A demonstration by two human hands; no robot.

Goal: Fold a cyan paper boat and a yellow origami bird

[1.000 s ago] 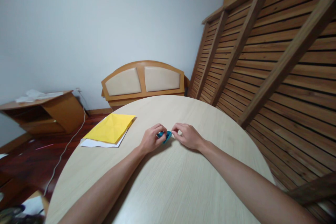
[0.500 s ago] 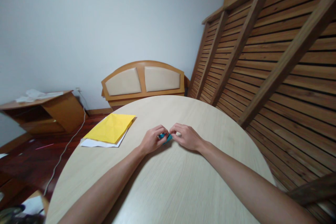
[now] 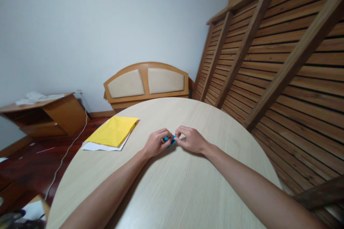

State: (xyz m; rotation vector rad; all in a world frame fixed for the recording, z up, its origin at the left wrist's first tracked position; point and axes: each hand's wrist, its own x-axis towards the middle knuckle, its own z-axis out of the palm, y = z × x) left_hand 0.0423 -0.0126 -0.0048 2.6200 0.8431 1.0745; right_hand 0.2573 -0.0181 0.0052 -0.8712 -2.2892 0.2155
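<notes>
A small piece of folded blue paper (image 3: 172, 142) is held between my two hands just above the middle of the table. My left hand (image 3: 158, 142) pinches its left side with thumb and fingers, hiding part of it. From the other side, my right hand (image 3: 191, 139) grips the paper's right edge between thumb and forefinger. The exact folds are too small to make out. Left of my hands lies a stack of yellow paper (image 3: 114, 131), creased, with white paper (image 3: 103, 147) showing from under it.
The round pale wooden table (image 3: 204, 182) fills the foreground. Behind it stands a padded headboard (image 3: 146, 78). A slatted wooden frame (image 3: 268, 75) leans along the right. On the left are a low cabinet (image 3: 61, 111) and a white cable (image 3: 68, 150) on the floor.
My right hand has shifted very slightly to the right, its fingertips still at the blue paper. My left hand has stayed in place.
</notes>
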